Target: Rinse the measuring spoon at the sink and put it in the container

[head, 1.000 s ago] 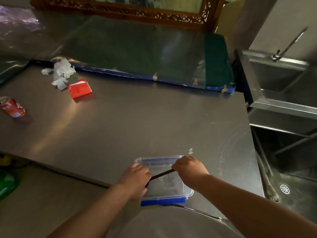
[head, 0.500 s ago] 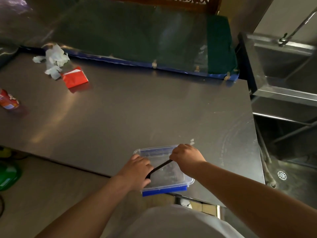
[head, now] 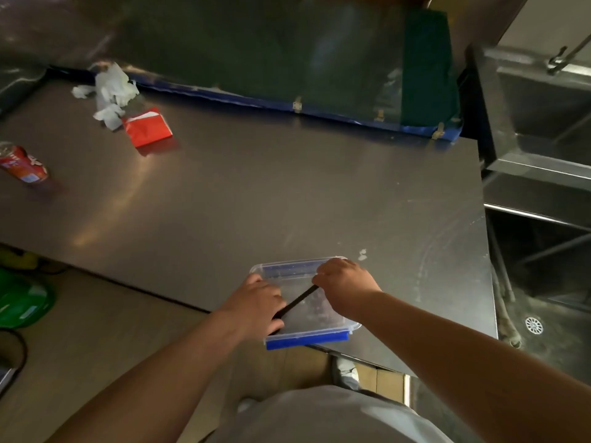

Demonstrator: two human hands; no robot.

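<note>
Both arms reach forward from the bottom edge, forearms bare, hands meeting over a clear plastic container with blue clips at the near edge of the steel table. Left hand palm down, fingers curled around the near end of the black measuring spoon. Right hand knuckles up, fingers pinched on its far end. Spoon handle slants across the container; bowl hidden. Sink far right.

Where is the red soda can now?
In the head view, the red soda can lies at the table's far left edge, left of the red packet.
</note>
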